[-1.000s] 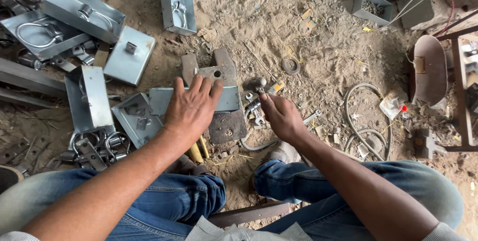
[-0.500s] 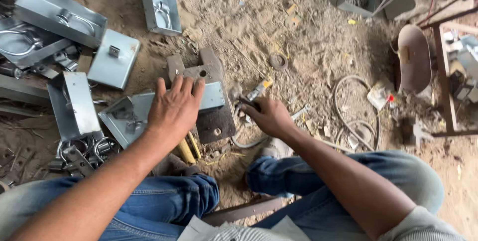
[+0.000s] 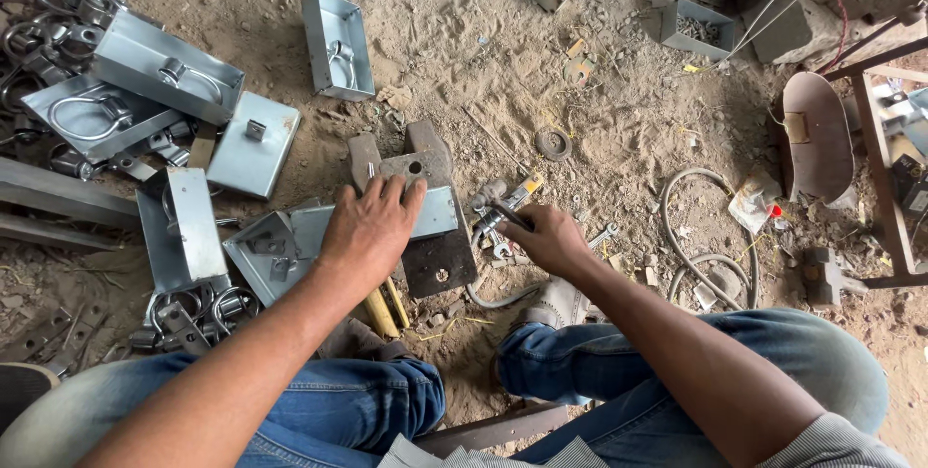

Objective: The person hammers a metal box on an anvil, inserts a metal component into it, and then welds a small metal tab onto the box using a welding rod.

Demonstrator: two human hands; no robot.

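Note:
My left hand lies flat, fingers spread, on a shiny grey metal lock case that rests on a dark steel plate on the dirt floor. My right hand is closed around a small dark metal tool just right of the case, among loose bolts and a spanner. A yellow-handled tool lies under my left wrist. My knees in blue jeans frame the bottom of the view.
Several open grey metal boxes with ring handles lie at left and back. A small box of screws sits back right, a grey hose loops at right, beside a rusty stand. A washer lies on the sand.
My right hand moved left toward the lock case and closed on the small tool. My left hand stayed pressed on the case; the view shifted slightly.

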